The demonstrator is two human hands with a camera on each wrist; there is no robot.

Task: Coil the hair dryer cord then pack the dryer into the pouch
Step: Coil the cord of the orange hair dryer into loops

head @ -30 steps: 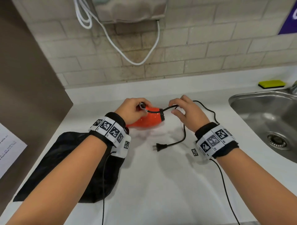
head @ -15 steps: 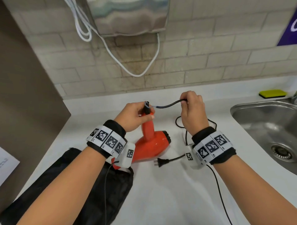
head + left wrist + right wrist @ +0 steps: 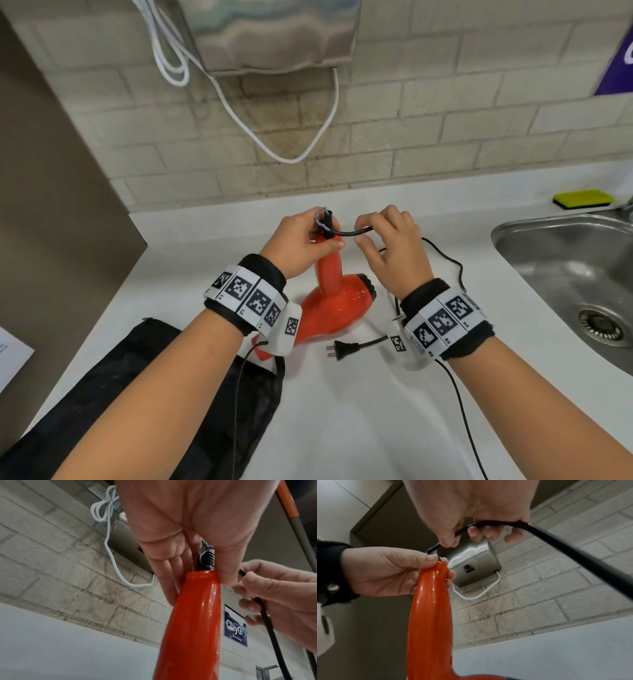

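Pouch [image 3: 164,404] at seven o'clock, dryer upright at centre, cord loose toward three.

Black pouch lay flat on the white counter [image 3: 359,428] under the left forearm. Left hand [image 3: 301,243] was closed round the top of the handle, holding the orange hair dryer [image 3: 337,308] handle-up with its body by the pouch's mouth. Right hand [image 3: 394,246], just beside at three o'clock, pinched the black cord [image 3: 349,232] close to its ribbed collar; cord looped behind that wrist, and its plug [image 3: 339,350] lay on the counter at five o'clock. Steel sink [image 3: 548,246] sat far right, with a yellow sponge [image 3: 584,199] at two o'clock.
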